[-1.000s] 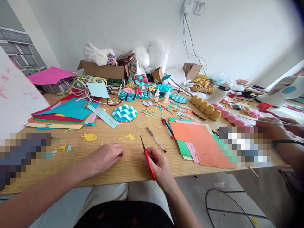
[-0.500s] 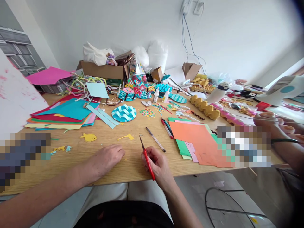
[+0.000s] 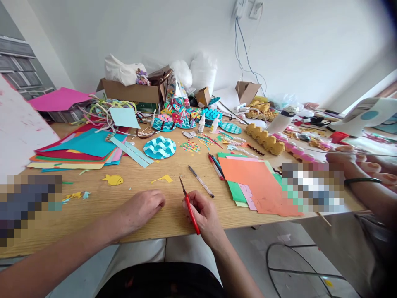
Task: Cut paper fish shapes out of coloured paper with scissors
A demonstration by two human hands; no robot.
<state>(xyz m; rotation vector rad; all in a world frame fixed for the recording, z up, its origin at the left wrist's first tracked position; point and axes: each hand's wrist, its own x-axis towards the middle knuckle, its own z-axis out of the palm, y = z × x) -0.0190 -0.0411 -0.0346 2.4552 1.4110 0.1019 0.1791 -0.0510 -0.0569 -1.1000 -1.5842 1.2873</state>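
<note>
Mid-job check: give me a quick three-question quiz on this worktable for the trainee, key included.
1. What holds the red-handled metal scissors: (a) the left hand or (b) the right hand?
2. True or false: the yellow paper fish lies clear of both hands.
3. Fill in: the large top paper sheet overlapping the green paper is coloured ____.

Key: 1 b; 2 true; 3 orange.

Head-height view, forward and down
</note>
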